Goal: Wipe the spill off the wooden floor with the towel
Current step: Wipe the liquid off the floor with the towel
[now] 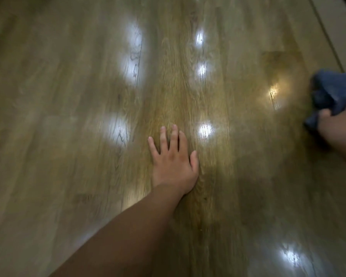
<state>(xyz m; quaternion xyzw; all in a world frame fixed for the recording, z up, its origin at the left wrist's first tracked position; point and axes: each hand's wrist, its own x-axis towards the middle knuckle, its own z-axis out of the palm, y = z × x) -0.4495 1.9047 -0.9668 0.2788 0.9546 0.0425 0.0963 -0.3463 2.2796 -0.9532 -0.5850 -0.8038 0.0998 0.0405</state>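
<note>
My left hand [173, 162] lies flat on the wooden floor [68, 136] near the middle of the view, fingers straight and spread. At the right edge my right hand [340, 128] grips a bunched blue towel [332, 92], which sits just above or on the floor. The view is blurred, and I cannot make out a clear spill; the boards shine with several bright light reflections.
A pale strip, perhaps a baseboard or door sill [340, 27], runs along the top right corner. The plank floor fills the rest of the view, with a darker patch [278, 60] left of the towel.
</note>
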